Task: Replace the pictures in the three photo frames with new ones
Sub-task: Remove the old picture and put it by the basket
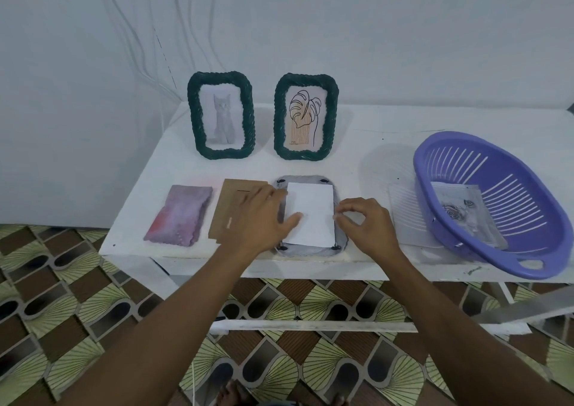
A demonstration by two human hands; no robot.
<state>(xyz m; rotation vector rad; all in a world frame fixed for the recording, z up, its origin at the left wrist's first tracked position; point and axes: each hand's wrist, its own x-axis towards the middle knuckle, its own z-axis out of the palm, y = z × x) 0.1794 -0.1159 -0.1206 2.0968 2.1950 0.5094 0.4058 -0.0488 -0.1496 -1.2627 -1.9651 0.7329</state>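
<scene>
1. The third frame (310, 252) lay face down at the front of the worktop (372, 144), with a white sheet (310, 213) resting slightly askew in its back opening. The left grip (261, 216) was spread flat, with its fingertips (295, 217) pressing the sheet's left edge. The right grip (366, 222) pinched the sheet's right edge between thumb and forefinger.
2. With 1 side pressed down and the other pinched, a quick lift or pull would probably have creased or torn the sheet.
3. The frame sat just beside the worktop's front edge, so a push toward the person could have slid it off onto the floor.
4. The small dark tabs (323, 181) at the frame's corners looked likely to snag a crooked sheet and bend its corners.
5. The brown backing board (231, 206) lay partly under the left grip. A sideways drag of that wrist could have shoved it into the purple cloth (180, 216) or off the front edge.
6. The sheet's printed side was hidden, so it might have ended up facing the wrong way or upside down.
7. The cat frame (196, 116) and the leaf frame (280, 116) stood upright well behind. A careless reach toward the pictures (462, 216) in the purple basket (528, 169) could have tipped the leaf frame.
</scene>
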